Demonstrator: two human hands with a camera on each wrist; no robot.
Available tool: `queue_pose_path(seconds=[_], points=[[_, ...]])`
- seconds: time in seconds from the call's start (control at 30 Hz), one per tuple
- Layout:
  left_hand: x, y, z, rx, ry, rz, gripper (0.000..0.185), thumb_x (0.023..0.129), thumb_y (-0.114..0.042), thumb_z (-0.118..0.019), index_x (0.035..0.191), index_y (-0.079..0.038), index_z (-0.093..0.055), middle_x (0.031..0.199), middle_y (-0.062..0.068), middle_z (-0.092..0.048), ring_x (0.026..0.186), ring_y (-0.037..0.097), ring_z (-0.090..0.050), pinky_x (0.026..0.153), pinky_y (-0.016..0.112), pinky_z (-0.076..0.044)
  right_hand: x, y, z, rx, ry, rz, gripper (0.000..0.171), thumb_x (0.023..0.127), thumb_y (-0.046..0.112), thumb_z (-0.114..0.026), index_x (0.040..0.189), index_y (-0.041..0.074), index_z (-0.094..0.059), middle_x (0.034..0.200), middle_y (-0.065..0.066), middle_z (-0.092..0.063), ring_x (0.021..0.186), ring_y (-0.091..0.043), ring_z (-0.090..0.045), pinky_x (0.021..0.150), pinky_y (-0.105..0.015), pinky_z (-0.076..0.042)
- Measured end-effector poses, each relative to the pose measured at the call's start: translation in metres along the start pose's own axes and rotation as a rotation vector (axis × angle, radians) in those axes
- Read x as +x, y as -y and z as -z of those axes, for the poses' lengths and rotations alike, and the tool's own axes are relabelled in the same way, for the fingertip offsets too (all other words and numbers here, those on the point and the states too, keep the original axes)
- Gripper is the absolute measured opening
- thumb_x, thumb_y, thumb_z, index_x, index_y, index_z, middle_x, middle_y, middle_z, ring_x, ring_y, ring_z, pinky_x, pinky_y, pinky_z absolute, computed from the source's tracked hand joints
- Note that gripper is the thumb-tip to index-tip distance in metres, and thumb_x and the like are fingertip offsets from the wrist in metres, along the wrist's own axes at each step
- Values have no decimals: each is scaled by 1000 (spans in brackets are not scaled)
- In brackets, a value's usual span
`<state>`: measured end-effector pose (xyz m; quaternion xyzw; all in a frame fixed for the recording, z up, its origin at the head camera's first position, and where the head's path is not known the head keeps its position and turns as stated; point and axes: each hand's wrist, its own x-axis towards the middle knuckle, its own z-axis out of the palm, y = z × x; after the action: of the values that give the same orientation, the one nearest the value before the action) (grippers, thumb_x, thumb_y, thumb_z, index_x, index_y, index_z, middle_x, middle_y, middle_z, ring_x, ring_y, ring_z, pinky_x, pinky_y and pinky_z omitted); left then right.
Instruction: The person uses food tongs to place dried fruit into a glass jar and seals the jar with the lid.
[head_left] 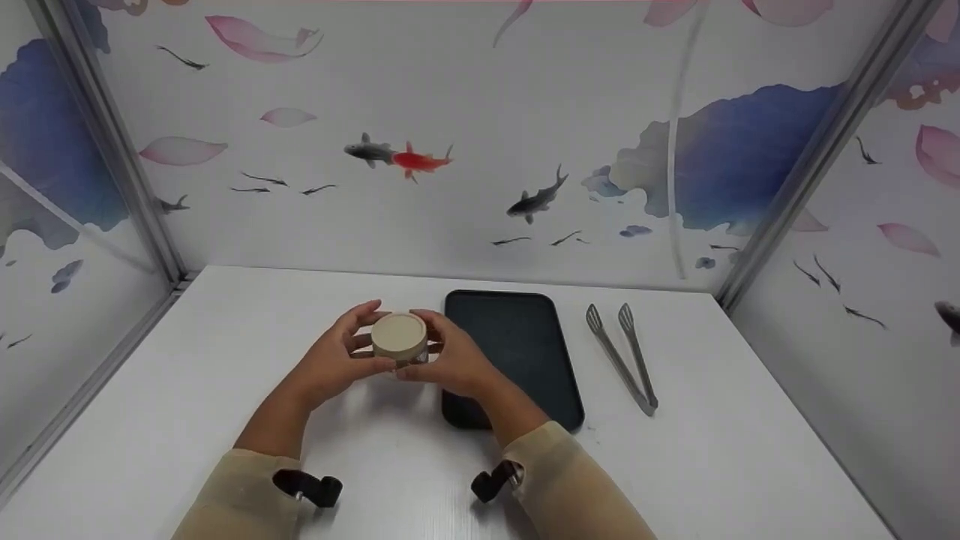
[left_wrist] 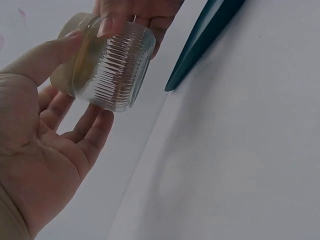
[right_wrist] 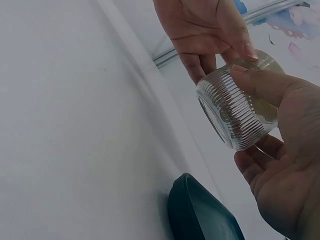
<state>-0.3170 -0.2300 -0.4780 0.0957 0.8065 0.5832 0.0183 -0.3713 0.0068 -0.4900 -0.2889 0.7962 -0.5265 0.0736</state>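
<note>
Left hand (head_left: pixel 334 358) and right hand (head_left: pixel 450 361) both gripping ribbed glass jar (head_left: pixel 400 339) above table (head_left: pixel 187 360), beside dark tray (head_left: pixel 517 337)

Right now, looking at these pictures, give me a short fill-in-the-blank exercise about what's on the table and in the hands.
1. Both hands hold a ribbed glass jar with a ____ lid.
2. The jar is held ____ the white table, not resting on it.
3. The dark tray lies between the jar and the metal ____.
4. The left hand and right hand grip the jar from ____ sides.

Missing words: beige; above; tongs; opposite
</note>
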Motion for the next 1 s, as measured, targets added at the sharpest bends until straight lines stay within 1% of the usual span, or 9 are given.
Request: queue_pose_path(seconds=[0.1, 0.27, 0.43, 0.6, 0.73, 0.83, 1.0], points=[[0, 3, -1, -13, -3, 15, 108, 82, -39, -95, 168, -34, -30, 169, -4, -43, 157, 33, -45, 119, 54, -50, 0, -1, 1, -6, -2, -20, 96, 76, 38, -99, 158, 34, -49, 143, 17, -63, 129, -11, -60, 112, -47, -51], [1, 6, -3, -8, -5, 36, 108, 82, -37, -95, 168, -33, -30, 171, -3, -40, 158, 33, -42, 122, 55, -47, 0, -3, 3, 12, 13, -49, 100, 76, 34, -100, 160, 26, -48, 140, 13, -64, 127, -14, -61, 112, -47, -52], [1, 10, -6, 2, 7, 71, 108, 82, -35, -96, 167, -35, -31, 171, -2, -37, 160, 34, -39, 123, 57, -45, -1, -4, 4, -8, 44, -81, 93, 80, 27, -97, 159, 25, -49, 144, 10, -64, 131, -14, -63, 115, -45, -53], [0, 12, -9, 26, 3, 101, 110, 81, -35, -96, 167, -37, -29, 171, -2, -38, 161, 34, -39, 124, 60, -42, 0, -5, 3, -24, 61, -105, 87, 84, 19, -93, 159, 22, -49, 150, 5, -62, 135, -17, -63, 115, -43, -54], [0, 13, -11, 38, 0, 113, 109, 82, -32, -95, 168, -37, -28, 171, -2, -39, 160, 34, -40, 124, 61, -42, -1, -6, 3, -37, 63, -141, 87, 85, 19, -93, 160, 20, -49, 152, 4, -61, 139, -19, -62, 118, -44, -52], [0, 14, -12, 43, 1, 120, 107, 83, -30, -94, 168, -37, -29, 171, -2, -39, 160, 34, -40, 124, 60, -43, -1, -8, 2, -44, 64, -151, 87, 85, 20, -93, 160, 19, -48, 153, 2, -61, 142, -21, -60, 120, -45, -50], [1, 19, -14, 47, 5, 118, 105, 85, -30, -93, 168, -36, -29, 172, -1, -38, 161, 35, -38, 124, 60, -43, -2, -11, 2, -53, 64, -170, 88, 86, 20, -92, 161, 19, -47, 153, 1, -61, 141, -21, -61, 120, -45, -50]])
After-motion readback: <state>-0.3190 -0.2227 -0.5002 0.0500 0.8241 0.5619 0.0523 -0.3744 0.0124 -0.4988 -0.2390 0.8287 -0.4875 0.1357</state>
